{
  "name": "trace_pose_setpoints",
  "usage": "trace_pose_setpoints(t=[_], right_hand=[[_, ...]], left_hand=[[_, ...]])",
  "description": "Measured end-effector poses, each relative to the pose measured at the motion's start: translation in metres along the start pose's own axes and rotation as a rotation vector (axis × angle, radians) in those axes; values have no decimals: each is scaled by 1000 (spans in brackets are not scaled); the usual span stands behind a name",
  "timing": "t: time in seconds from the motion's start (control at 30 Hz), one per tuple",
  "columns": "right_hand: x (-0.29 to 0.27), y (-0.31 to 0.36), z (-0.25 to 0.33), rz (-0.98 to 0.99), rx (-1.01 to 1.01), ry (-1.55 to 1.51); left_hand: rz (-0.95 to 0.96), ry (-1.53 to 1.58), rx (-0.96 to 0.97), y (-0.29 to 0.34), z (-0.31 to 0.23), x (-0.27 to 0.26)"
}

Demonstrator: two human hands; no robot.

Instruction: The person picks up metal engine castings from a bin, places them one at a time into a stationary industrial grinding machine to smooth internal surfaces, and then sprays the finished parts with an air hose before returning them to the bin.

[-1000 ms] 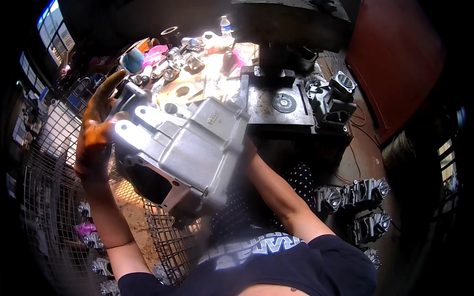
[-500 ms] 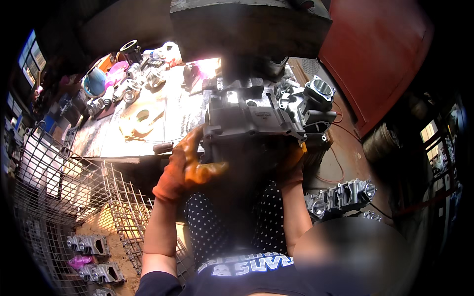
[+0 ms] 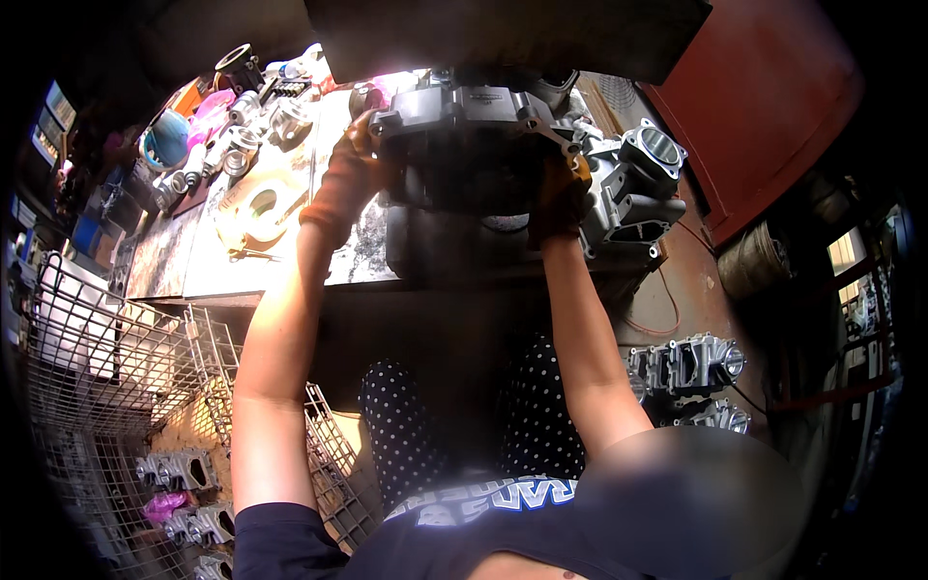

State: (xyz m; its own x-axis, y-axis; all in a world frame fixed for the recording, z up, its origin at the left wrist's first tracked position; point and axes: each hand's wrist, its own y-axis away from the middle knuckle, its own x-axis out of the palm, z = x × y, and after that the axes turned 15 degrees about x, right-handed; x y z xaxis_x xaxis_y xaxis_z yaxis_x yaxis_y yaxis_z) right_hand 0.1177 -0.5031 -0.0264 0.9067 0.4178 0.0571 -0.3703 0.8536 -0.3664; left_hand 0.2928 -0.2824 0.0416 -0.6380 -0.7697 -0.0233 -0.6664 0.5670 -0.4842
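Head view: a wire basket [image 3: 106,382] at lower left holds grey castings [image 3: 174,471], with a pink bag [image 3: 164,507] among them. On the bench [image 3: 159,263], a blue tub [image 3: 164,140] stands at the far left; its contents cannot be made out. The housing [image 3: 464,108] is just under the dark press head [image 3: 503,37]; shadow hides whether it touches anything below. Gloved, the left hand [image 3: 350,179] is curled round its left end and the right hand [image 3: 561,190] grips its right end, both partly in shade. Compared with half a second ago, the housing is farther from the body and both arms are stretched out more; one second ago it was tilted, left of the press.
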Motion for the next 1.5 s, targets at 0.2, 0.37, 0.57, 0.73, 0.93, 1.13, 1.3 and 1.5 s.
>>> trace_pose_setpoints(t=[0.2, 0.37, 0.57, 0.73, 0.93, 1.13, 1.3, 1.5], right_hand=[[26, -32, -34, 55, 104, 189], [21, -47, -98, 38, -122, 235], [-14, -37, -78, -134, -305, 913], [-30, 29, 84, -171, -328, 451], [-52, 38, 181, -176, -559, 445], [-64, 19, 207, -261, -542, 583], [-64, -30, 249, -530, -972, 474], [-43, -71, 272, -254, -748, 141]], left_hand=[[198, -839, 306, -4, 23, -13], [313, -1180, 822, -12, 59, -23], [239, -868, 462, -18, 96, -11], [174, -694, 343, -22, 95, 2], [12, -358, 398, -7, 43, 31], [96, -474, 407, -13, 51, 33], [6, -261, 206, -10, 57, 30], [14, -212, 220, -9, 60, 21]])
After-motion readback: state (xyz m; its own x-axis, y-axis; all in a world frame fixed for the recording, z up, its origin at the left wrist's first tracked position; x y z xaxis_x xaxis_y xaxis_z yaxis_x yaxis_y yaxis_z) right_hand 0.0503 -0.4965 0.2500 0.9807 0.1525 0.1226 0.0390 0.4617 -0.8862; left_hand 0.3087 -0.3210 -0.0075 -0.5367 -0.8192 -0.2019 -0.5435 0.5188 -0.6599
